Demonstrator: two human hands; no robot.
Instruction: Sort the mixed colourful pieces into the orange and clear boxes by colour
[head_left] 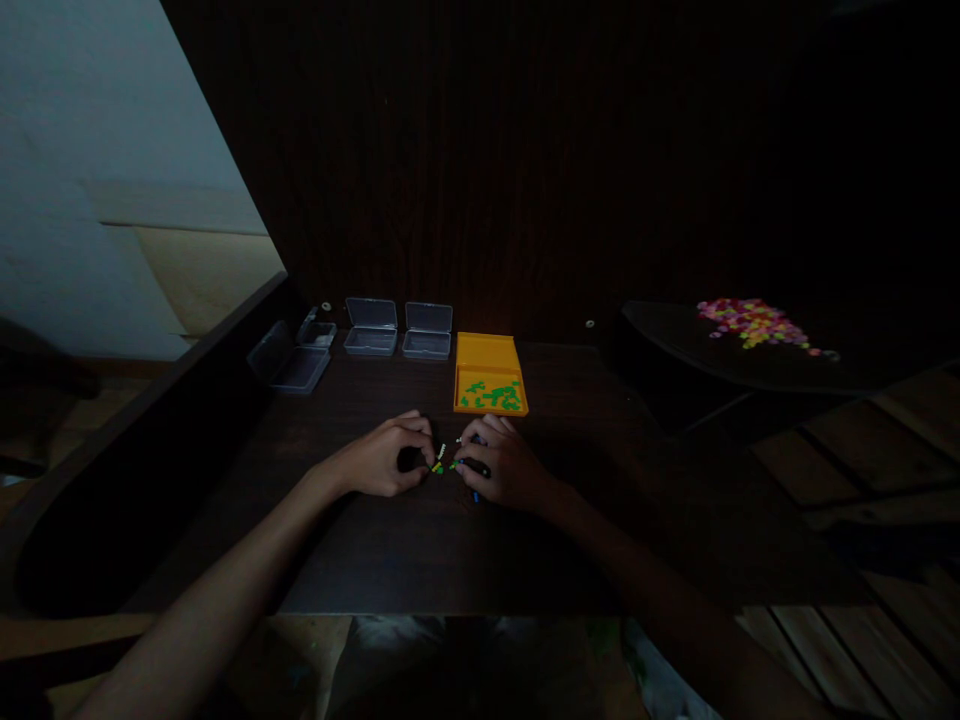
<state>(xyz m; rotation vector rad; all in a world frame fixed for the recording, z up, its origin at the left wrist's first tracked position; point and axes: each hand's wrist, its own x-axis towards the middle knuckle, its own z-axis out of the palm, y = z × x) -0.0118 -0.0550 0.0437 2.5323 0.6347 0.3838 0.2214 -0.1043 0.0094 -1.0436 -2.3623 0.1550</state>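
Observation:
My left hand (397,455) is closed in a pinch, thumb and forefinger on a small yellow-and-green plastic piece (437,468) just over the table. Facing it, my right hand (499,460) pinches a small green plastic piece (454,465), the two fingertips only a little apart. Between the hands a small white ridged piece (442,451) shows. A small blue piece (475,496) lies just below my right fingers, which partly hide other bits. Beyond the hands stands an open yellow box (485,352) with many small green pieces (499,396) in its near half.
Clear plastic boxes with raised lids (371,342) (427,345) stand at the back, and more clear boxes (300,368) sit at the left. A pile of pink, red and yellow bits (757,322) lies on a dark raised surface at right. A dark side panel (150,400) bounds the table's left.

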